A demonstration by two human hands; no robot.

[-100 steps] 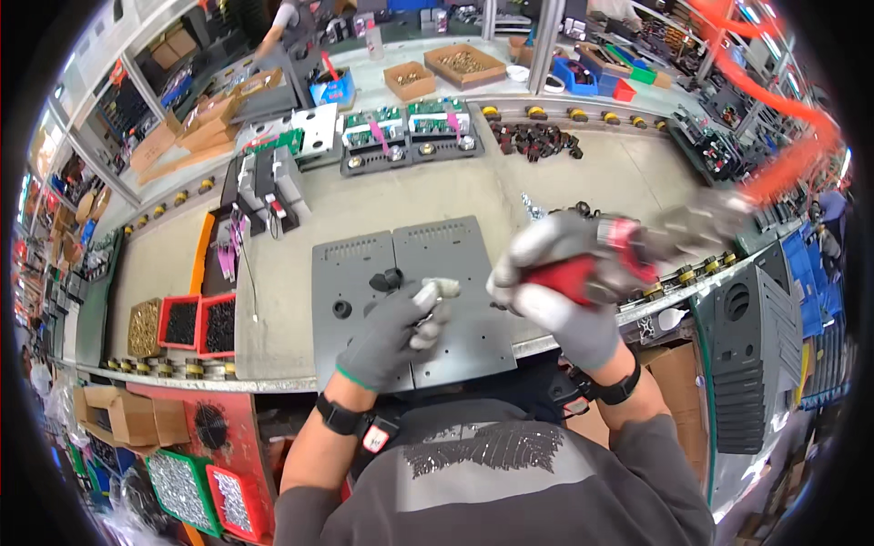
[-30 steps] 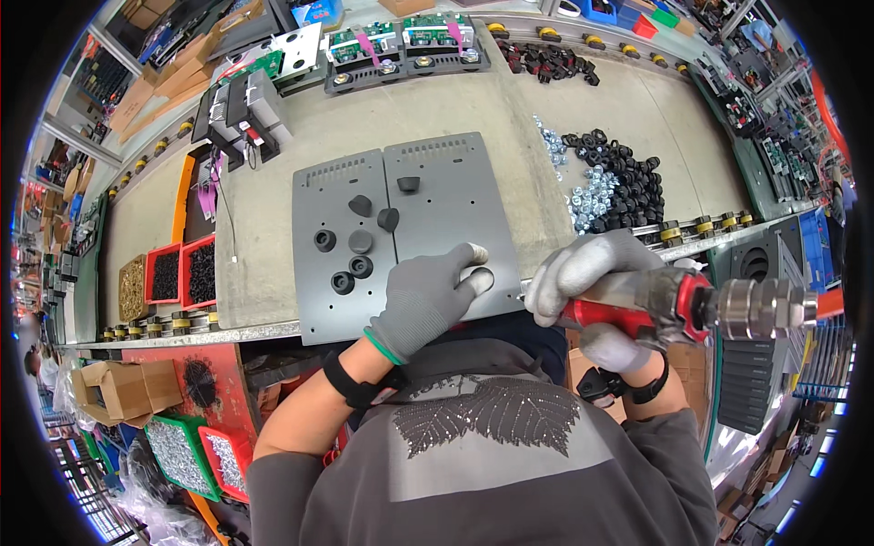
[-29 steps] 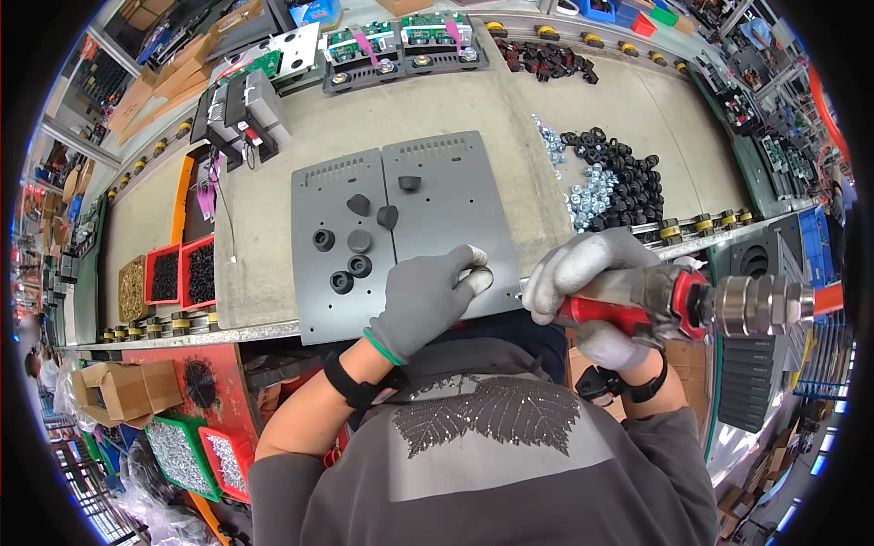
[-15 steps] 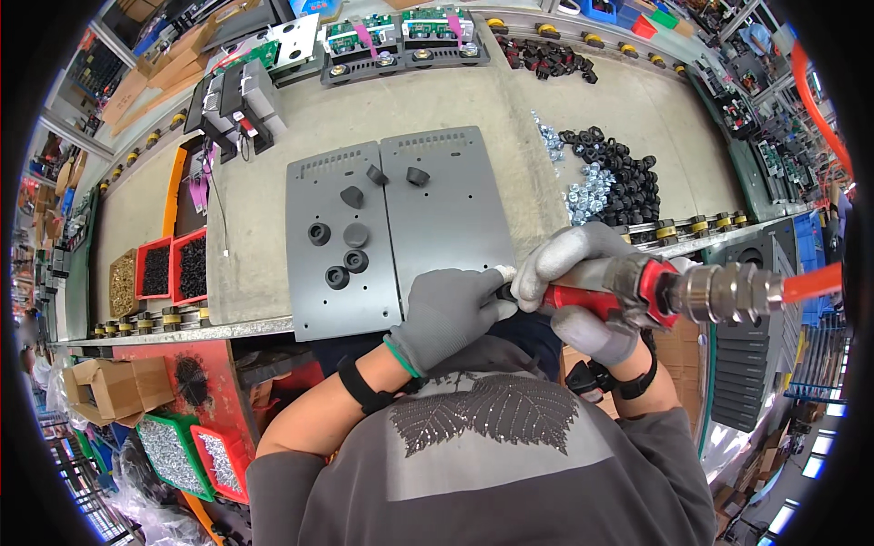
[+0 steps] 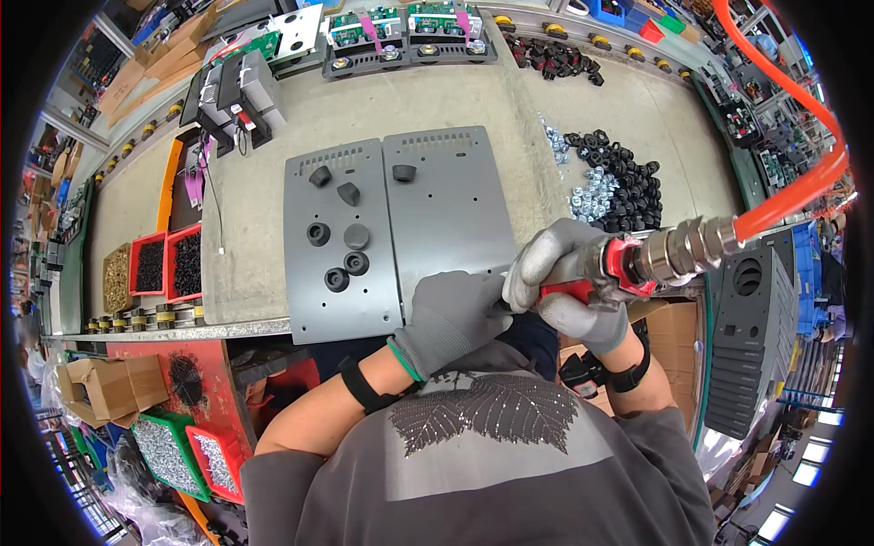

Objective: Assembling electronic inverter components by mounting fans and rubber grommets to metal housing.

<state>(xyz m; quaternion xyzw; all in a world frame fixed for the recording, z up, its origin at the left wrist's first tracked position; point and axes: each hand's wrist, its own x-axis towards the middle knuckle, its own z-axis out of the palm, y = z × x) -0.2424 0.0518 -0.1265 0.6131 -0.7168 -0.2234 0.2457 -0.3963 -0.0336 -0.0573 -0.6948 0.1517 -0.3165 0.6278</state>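
My right hand (image 5: 569, 287), in a grey-white glove, grips a red and metal air tool (image 5: 614, 268) with a thick orange hose running up from its rear fitting. Close to the tool's front end, my grey-gloved left hand (image 5: 451, 314) is closed, its fingertips pressed together; what they pinch is hidden. It rests over the near edge of two grey metal panels (image 5: 446, 214) lying side by side on the bench. Several black rubber feet (image 5: 319, 234) sit on the left panel (image 5: 305, 282). One more rubber foot (image 5: 404, 173) stands on the right panel.
Piles of black rubber feet (image 5: 628, 196) and silvery nuts (image 5: 592, 193) lie to the right. Red bins (image 5: 185, 264) of dark screws are at left, beside an orange-edged tray (image 5: 170, 182). Circuit board assemblies (image 5: 446, 41) line the back. Stacked grey panels (image 5: 746, 337) stand at the right.
The air tool's rear has shifted left and up, and its hose now rises higher. One rubber foot has moved left across the left panel; the one on the right panel has shifted slightly.
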